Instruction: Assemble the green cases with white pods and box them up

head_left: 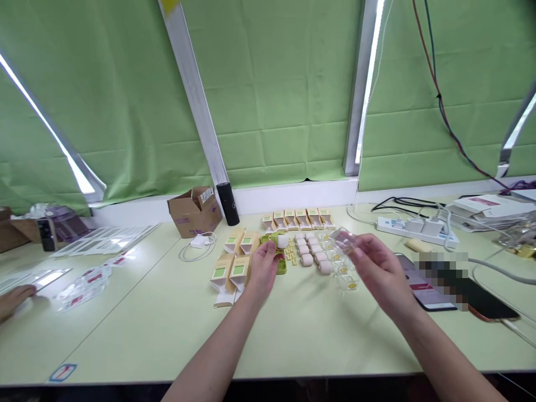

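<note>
My left hand (pixel 264 269) is closed at the thumb and fingers around a small white rounded case (pixel 282 241) with green beside it. Under those fingers lies a green piece (pixel 282 267), partly hidden. A clear plastic box (pixel 344 239) is pinched in my right hand (pixel 379 272), held above the table. Between my hands sit rows of pale pink rounded cases (pixel 307 260) and small yellow pieces (pixel 290 253). Clear plastic pieces with yellow round spots (pixel 342 270) stand in a line below the right hand. Open cartons with green windows (pixel 238 270) stand left of my left hand.
More small cartons (pixel 295 219) line the back. A cardboard box (pixel 195 213), black cylinder (pixel 228 204) and white charger (pixel 200 241) stand left. A power strip (pixel 416 230), cables and phones (pixel 481 293) lie right. Another person's hand (pixel 17 300) touches clear sheets at far left.
</note>
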`<action>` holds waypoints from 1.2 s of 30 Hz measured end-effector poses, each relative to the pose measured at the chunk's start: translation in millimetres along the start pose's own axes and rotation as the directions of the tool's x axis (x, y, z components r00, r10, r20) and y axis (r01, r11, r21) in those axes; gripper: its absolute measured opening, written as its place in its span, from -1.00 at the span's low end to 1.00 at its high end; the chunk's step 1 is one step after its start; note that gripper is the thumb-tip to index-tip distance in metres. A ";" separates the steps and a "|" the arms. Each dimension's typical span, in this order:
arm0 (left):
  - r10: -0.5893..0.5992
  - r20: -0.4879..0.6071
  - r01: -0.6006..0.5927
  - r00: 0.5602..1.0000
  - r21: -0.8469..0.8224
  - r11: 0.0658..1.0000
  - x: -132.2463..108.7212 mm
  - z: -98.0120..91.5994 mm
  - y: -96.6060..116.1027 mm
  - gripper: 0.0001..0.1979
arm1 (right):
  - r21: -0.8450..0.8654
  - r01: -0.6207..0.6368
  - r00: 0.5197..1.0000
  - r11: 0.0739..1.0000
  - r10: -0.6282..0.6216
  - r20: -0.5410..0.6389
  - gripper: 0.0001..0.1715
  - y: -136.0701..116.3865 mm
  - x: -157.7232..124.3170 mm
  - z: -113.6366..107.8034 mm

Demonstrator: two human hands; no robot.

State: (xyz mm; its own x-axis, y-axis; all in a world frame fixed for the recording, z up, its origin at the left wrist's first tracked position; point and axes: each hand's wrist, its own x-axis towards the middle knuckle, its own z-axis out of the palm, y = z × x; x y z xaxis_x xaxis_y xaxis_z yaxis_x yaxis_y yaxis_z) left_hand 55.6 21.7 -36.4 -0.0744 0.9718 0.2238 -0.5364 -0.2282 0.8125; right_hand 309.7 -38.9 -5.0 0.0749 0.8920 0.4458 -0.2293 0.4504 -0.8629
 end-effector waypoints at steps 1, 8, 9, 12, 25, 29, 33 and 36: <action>0.007 -0.010 -0.007 1.000 -0.012 1.000 0.8 -0.7 0.0 -0.52 | 0.118 -0.054 0.998 0.992 0.050 0.044 -0.73 1.9 5.4 14.2; 0.073 -0.092 -0.077 0.993 -0.037 0.996 5.2 -2.8 3.6 -0.50 | 0.519 -0.354 0.924 0.778 0.204 0.324 -0.68 34.4 42.9 77.2; 0.082 -0.103 -0.086 0.991 -0.038 0.996 5.6 -3.1 4.2 -0.50 | 0.548 -0.367 0.923 0.752 0.220 0.317 -0.68 40.6 45.8 80.8; 0.098 -0.121 -0.103 0.988 -0.035 0.994 6.5 -4.9 4.7 -0.51 | 0.612 -0.375 0.926 0.696 0.258 0.274 -0.64 59.6 49.5 84.6; 0.106 -0.121 -0.104 0.987 0.019 0.994 4.4 -4.5 3.5 -0.49 | 0.608 -0.352 0.935 0.711 0.295 0.197 -0.77 81.0 39.0 82.0; 0.107 -0.118 -0.102 0.987 0.046 0.994 4.3 -4.8 4.1 -0.51 | 0.564 -0.335 0.942 0.755 0.274 0.192 -0.73 80.6 40.5 79.6; 0.119 -0.111 -0.114 0.987 0.057 0.992 5.2 -5.7 3.3 -0.50 | 0.553 -0.332 0.943 0.764 0.285 0.172 -0.66 79.6 41.7 78.6; 0.119 -0.110 -0.113 0.987 0.062 0.992 5.5 -6.3 3.0 -0.51 | 0.555 -0.312 0.949 0.771 0.276 0.150 -0.61 74.1 39.2 82.1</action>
State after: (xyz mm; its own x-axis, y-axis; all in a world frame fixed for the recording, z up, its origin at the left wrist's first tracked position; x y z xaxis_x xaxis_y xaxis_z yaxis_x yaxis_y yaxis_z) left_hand 48.3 26.7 -36.1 -0.2302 0.9382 0.2585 -0.4716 -0.3399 0.8137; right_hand 216.0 26.3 -31.9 -0.1382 0.9654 0.2213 -0.7388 0.0484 -0.6722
